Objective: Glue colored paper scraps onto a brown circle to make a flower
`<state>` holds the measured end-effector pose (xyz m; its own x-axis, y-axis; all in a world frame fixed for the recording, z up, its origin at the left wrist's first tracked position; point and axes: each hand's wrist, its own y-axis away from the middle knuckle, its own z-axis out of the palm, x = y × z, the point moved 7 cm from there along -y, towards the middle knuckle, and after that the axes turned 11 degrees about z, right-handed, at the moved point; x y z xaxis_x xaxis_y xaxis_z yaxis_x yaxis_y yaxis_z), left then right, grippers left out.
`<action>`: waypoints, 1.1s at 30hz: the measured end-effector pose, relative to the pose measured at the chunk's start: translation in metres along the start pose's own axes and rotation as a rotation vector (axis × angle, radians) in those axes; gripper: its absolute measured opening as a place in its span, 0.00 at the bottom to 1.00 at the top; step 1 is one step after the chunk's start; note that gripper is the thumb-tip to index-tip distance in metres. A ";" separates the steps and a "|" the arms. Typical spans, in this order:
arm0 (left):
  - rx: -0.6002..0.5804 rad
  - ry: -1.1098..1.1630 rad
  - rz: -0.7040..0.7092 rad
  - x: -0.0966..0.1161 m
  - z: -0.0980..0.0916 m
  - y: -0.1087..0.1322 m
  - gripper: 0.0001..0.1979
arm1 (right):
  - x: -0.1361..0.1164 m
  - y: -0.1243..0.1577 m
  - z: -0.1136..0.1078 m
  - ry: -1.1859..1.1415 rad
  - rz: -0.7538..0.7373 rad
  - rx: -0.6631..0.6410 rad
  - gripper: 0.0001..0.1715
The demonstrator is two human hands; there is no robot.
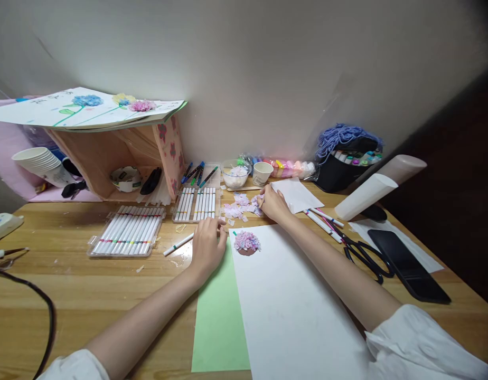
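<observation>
My left hand [208, 243] rests on the wooden table at the top left corner of a large white sheet [295, 306], fingers curled and pressed down on the green sheet [218, 322] under it. A small pink and purple paper flower cluster [246, 242] sits on the white sheet just right of that hand. My right hand [272, 203] reaches into a pile of small pink and lilac paper scraps [240, 207], its fingertips pinched among them; what they pinch is too small to name. A white marker [178, 245] lies by the left hand.
Two open marker cases [127, 231] [196, 203] lie left of the scraps. Behind them are a bowl [235, 176], a paper cup [262, 172] and a cardboard shelf [109, 158] with flower pictures. On the right are scissors [365, 256], a black phone [408, 264] and rolled paper [365, 196].
</observation>
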<state>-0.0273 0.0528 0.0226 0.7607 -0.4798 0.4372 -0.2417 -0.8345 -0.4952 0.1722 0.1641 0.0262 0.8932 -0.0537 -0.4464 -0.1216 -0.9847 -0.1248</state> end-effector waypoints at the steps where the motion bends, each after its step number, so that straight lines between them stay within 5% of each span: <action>1: -0.001 0.002 -0.002 0.000 0.000 0.000 0.07 | -0.002 0.000 0.003 0.012 -0.025 -0.023 0.07; 8: 0.003 0.010 0.002 -0.001 0.000 0.000 0.06 | -0.022 0.043 -0.003 -0.127 -0.322 -0.136 0.01; 11: 0.008 0.017 -0.001 -0.001 0.000 0.000 0.06 | 0.014 0.037 -0.026 -0.184 -0.200 -0.034 0.04; 17: -0.001 0.019 0.003 -0.002 0.000 -0.001 0.06 | 0.085 0.012 -0.026 -0.113 -0.021 -0.203 0.19; 28: -0.002 0.034 0.026 0.000 -0.001 -0.002 0.06 | 0.078 -0.005 -0.060 -0.293 -0.036 0.110 0.16; 33: -0.008 0.022 0.041 0.001 -0.001 -0.002 0.06 | 0.068 0.024 -0.046 -0.395 -0.153 -0.065 0.14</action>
<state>-0.0262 0.0537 0.0247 0.7364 -0.5198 0.4330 -0.2775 -0.8158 -0.5073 0.2498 0.1289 0.0340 0.6632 0.1486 -0.7336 0.0383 -0.9855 -0.1651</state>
